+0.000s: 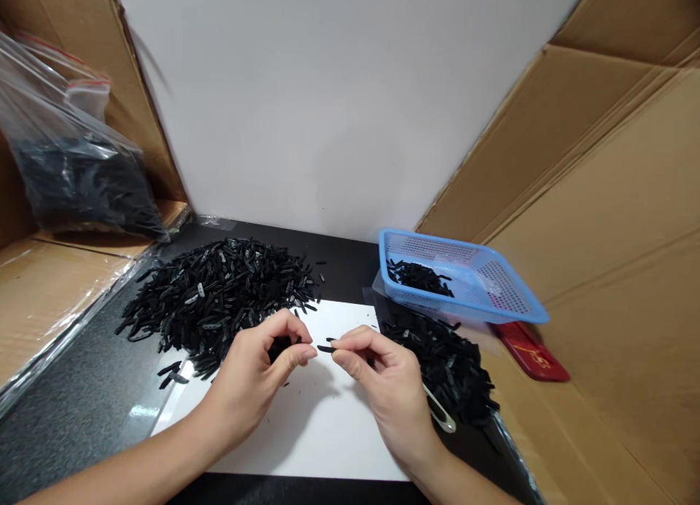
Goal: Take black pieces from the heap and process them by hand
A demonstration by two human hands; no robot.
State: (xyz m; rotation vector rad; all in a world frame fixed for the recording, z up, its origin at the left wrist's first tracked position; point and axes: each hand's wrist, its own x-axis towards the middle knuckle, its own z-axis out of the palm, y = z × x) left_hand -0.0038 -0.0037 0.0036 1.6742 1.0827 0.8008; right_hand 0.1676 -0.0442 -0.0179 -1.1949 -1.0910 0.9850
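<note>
A small black strip [326, 349] is being pinched at one end between the thumb and forefinger of the right hand [383, 381], with its free end pointing toward the left hand [257, 370]. The strip is hovering just above the white sheet [306, 432] lying on the dark table [82, 410]. The right hand is closing tightly on the strip, its other fingers curling inward. The left hand is curling around a few more black pieces [280, 345], its thumb and forefinger meeting just beside the strip's free end; whether they are touching it cannot be told. A large pile of black pieces [219, 290] is spreading across the table behind the left hand and overlapping the sheet's far edge. A smaller pile [448, 366] is lying just beside the right hand. A blue basket [492, 301] is sitting behind that pile, holding some black pieces [418, 277]. A red object [530, 352] is protruding from under the basket. A clear bag [71, 162] of dark pieces is resting on cardboard [49, 286] at far left.
</note>
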